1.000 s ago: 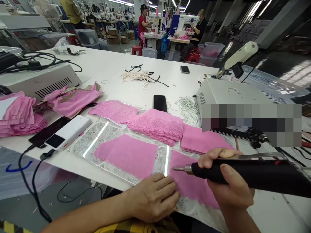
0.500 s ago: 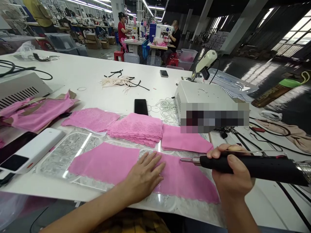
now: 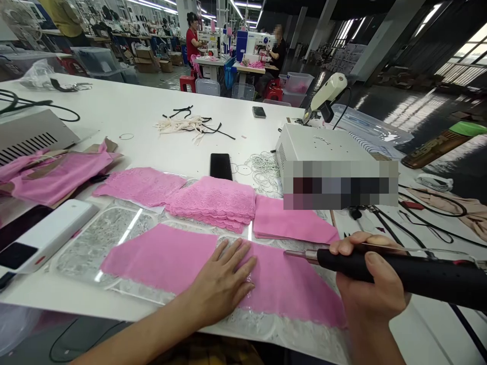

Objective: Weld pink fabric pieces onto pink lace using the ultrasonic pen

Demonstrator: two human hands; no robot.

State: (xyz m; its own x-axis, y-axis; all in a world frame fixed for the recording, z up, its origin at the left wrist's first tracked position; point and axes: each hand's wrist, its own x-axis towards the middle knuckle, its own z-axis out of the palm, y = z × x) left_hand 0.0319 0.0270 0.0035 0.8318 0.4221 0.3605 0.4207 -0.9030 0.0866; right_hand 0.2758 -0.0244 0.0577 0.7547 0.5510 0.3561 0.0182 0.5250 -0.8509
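Observation:
My left hand [image 3: 224, 281] lies flat with its fingers stretched out. It presses where a left pink fabric piece [image 3: 160, 256] and a right pink fabric piece [image 3: 292, 284] come close together. Both pieces lie on a clear sheet over lace-patterned material [image 3: 87, 253]. In my right hand [image 3: 375, 284] is a black handpiece with a slim metal tip [image 3: 426, 274], held nearly level and pointing left. Its tip is at the upper part of the right piece; whether it touches the fabric I cannot tell. Behind lie a stack of pink lace pieces [image 3: 216, 200] and a plain pink stack [image 3: 289, 220].
A grey box [image 3: 319, 142] stands behind my right hand, with black cables [image 3: 422, 200] beside it. A phone [image 3: 220, 166] and coiled thin cords [image 3: 264, 172] lie beyond the stacks. At left are a white device [image 3: 53, 230] and more pink fabric [image 3: 72, 170]. People sit at sewing machines farther off.
The handpiece has shifted slightly right and down in view with my right hand. The whole view has moved a little. My left hand stays flat on the fabric.

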